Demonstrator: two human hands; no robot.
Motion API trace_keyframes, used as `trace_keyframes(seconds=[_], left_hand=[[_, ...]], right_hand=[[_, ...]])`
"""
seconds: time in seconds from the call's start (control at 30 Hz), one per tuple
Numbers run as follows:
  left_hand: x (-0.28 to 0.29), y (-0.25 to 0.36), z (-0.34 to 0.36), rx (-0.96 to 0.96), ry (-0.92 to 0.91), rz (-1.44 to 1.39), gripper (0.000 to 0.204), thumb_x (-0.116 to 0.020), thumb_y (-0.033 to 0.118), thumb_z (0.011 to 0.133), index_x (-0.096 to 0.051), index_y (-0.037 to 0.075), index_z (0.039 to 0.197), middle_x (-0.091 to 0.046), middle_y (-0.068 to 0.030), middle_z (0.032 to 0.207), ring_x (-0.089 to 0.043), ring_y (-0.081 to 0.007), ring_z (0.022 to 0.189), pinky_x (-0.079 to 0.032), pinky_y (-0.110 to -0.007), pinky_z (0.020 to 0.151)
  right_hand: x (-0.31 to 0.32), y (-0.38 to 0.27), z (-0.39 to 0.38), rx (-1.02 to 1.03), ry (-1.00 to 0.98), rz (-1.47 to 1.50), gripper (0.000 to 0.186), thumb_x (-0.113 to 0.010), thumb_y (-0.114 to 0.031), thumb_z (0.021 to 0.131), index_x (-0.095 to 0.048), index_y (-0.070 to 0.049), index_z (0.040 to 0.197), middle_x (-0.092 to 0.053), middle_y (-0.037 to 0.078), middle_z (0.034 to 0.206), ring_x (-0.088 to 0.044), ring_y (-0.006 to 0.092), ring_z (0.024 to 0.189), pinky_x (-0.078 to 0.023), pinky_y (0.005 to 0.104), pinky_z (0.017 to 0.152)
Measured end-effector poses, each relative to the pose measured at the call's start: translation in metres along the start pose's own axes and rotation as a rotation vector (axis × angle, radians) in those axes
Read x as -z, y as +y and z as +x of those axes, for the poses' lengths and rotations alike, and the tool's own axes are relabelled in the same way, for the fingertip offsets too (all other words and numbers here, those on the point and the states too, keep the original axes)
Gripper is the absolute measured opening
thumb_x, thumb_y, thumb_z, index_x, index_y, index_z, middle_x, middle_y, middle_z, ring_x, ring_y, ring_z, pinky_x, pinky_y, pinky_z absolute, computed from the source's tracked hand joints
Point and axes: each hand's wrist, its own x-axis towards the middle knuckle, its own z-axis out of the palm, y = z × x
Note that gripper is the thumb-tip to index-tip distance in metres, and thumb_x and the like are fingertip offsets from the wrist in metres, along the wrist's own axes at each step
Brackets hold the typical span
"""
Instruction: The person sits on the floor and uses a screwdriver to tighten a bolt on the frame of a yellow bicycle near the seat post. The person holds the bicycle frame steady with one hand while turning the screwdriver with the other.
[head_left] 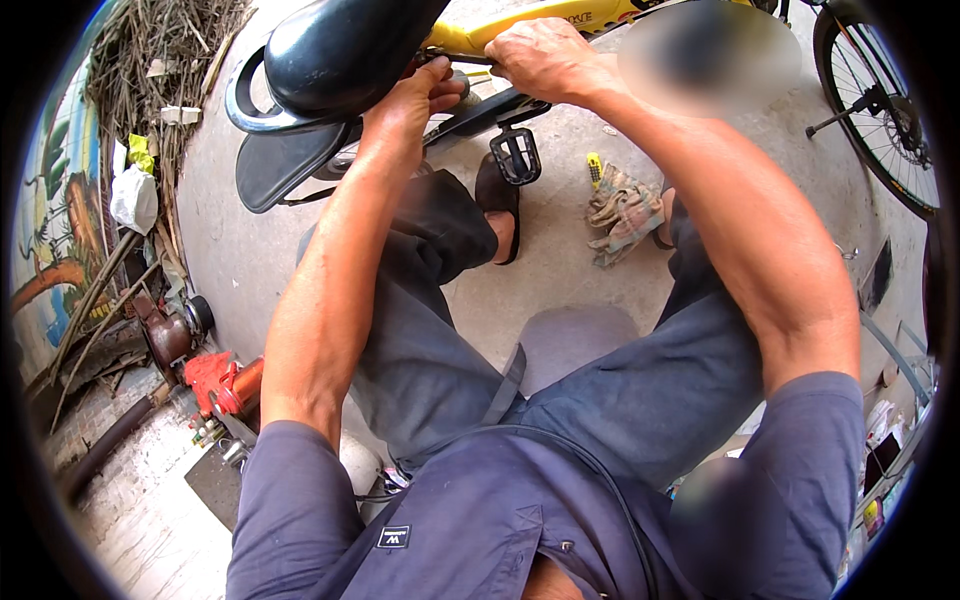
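Observation:
I sit in front of a bicycle with a yellow frame (510, 25) and a black saddle (345, 55). My right hand (545, 60) is closed around the end of a slim metal tool (468, 58), which reaches left to the joint below the saddle. At the other end of it is my left hand (405, 105), its thumb and forefinger bent together at that joint. Whatever the left fingers pinch is hidden. Below the hands hangs a black pedal (515, 155).
Patterned work gloves (625, 212) lie on the concrete floor beside a yellow-handled tool (595, 168). A bicycle wheel (880, 100) stands at the right. Dry sticks (160, 60) are heaped at the far left, with a red-wrapped machine part (215, 380) nearer me.

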Motion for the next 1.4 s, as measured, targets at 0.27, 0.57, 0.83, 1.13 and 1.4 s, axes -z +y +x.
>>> trace_keyframes(seconds=[0.27, 0.57, 0.83, 1.13, 1.4], left_hand=[[0.000, 0.000, 0.001, -0.011, -0.014, -0.042, 0.023, -0.062, 0.012, 0.090, -0.055, -0.002, 0.107, -0.064, -0.0110, 0.094, -0.067, -0.0188, 0.082, -0.057, -0.025, 0.072], [0.000, 0.001, 0.001, -0.008, -0.022, -0.085, 0.022, -0.060, 0.011, 0.090, -0.054, -0.002, 0.108, -0.064, -0.0129, 0.094, -0.067, -0.0205, 0.083, -0.057, -0.027, 0.072], [0.000, 0.001, 0.000, 0.012, -0.037, -0.123, 0.018, -0.058, 0.011, 0.092, -0.054, -0.002, 0.104, -0.063, -0.0140, 0.095, -0.066, -0.0230, 0.087, -0.056, -0.030, 0.077], [-0.001, 0.001, 0.003, 0.025, -0.049, -0.132, 0.019, -0.059, 0.012, 0.092, -0.053, -0.001, 0.105, -0.064, -0.0138, 0.094, -0.067, -0.0225, 0.086, -0.057, -0.029, 0.075], [0.003, -0.002, 0.004, 0.042, -0.073, -0.134, 0.020, -0.057, 0.013, 0.093, -0.052, -0.002, 0.107, -0.064, -0.0136, 0.095, -0.067, -0.0222, 0.085, -0.057, -0.029, 0.074]], right_hand=[[0.023, 0.006, -0.002, 0.019, -0.076, -0.037, 0.020, -0.054, -0.019, 0.081, -0.068, -0.006, 0.082, -0.066, 0.017, 0.077, -0.066, 0.0319, 0.078, -0.050, 0.0433, 0.071], [0.049, 0.001, -0.010, 0.019, 0.013, 0.029, 0.024, -0.050, -0.020, 0.082, -0.067, -0.004, 0.081, -0.067, 0.015, 0.075, -0.066, 0.0308, 0.074, -0.051, 0.0429, 0.066], [0.053, -0.004, -0.006, 0.102, 0.125, 0.054, 0.020, -0.050, -0.017, 0.082, -0.066, -0.005, 0.083, -0.067, 0.015, 0.079, -0.066, 0.0307, 0.078, -0.051, 0.0423, 0.069], [0.035, 0.004, -0.007, -0.054, 0.102, 0.129, 0.028, -0.053, -0.030, 0.088, -0.067, -0.006, 0.084, -0.066, 0.019, 0.082, -0.065, 0.0341, 0.082, -0.049, 0.0463, 0.075], [0.066, -0.010, -0.006, -0.121, -0.045, 0.192, 0.028, -0.056, -0.030, 0.087, -0.068, -0.006, 0.085, -0.067, 0.019, 0.084, -0.064, 0.0345, 0.086, -0.049, 0.0449, 0.078]])
